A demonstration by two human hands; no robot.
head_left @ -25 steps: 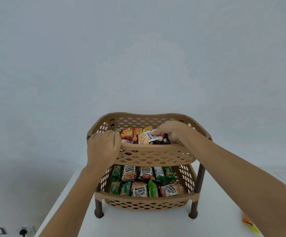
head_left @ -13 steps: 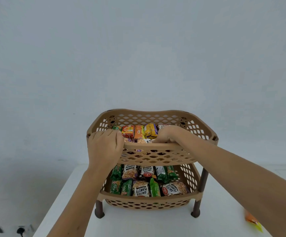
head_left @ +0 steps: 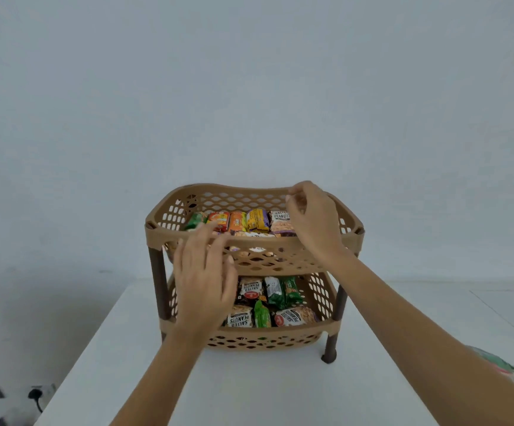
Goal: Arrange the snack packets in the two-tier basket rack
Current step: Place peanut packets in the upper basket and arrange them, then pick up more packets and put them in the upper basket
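A tan plastic rack (head_left: 254,259) with two lattice-walled baskets on dark brown legs stands on a white table (head_left: 249,392), against a pale wall. The top basket (head_left: 280,256) holds a far row of packets (head_left: 240,220) standing side by side: green at the left, then two orange, a yellow-and-purple one, and a white salted-peanuts pack at the right. More packets lie nearer in that basket, seen partly over the rim and through the lattice. The bottom basket (head_left: 265,339) holds white peanut packs and green packets (head_left: 275,302), lying flat and close together in two rows.

The left hand (head_left: 203,281) hangs in front of the rack's near left side, fingers straight and slightly spread, fingertips at the top basket's near rim; it grips nothing. The right hand (head_left: 314,219) is raised over the top basket's right part, fingers loosely curled with thumb and forefinger close together; nothing shows between them.

At the table's right edge, well apart from the rack, a blurred green and red packet (head_left: 498,364) lies. A black plug (head_left: 36,395) shows low at the left.
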